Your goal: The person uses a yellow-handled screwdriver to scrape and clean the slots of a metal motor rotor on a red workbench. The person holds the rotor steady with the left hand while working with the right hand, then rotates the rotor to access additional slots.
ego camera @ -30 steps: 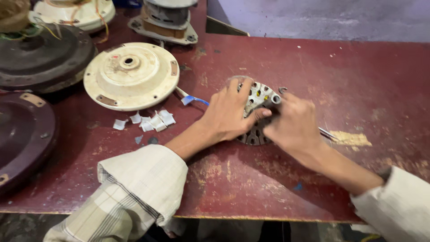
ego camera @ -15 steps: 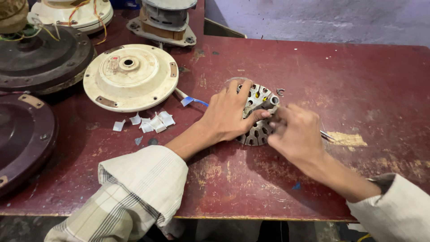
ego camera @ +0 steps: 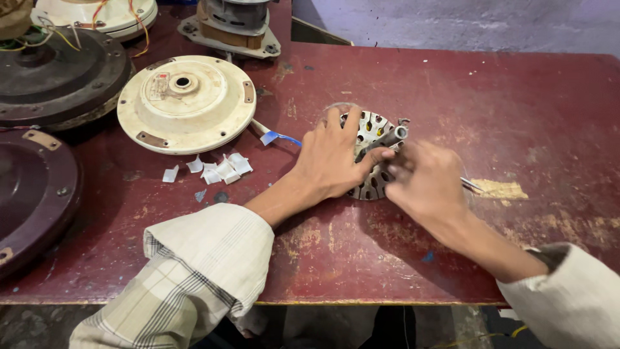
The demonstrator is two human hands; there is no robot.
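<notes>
Left hand (ego camera: 332, 158) pressing slotted metal core (ego camera: 374, 129), right hand (ego camera: 423, 181) (blurred) perhaps touching

Repair workshop: dismantled fan motors (ego camera: 186, 102)

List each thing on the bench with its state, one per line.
left hand: pressing on slotted metal core
right hand: at the core's shaft, grip unclear
cream round cover: lying flat, untouched
paper scraps: loose on red table
</notes>
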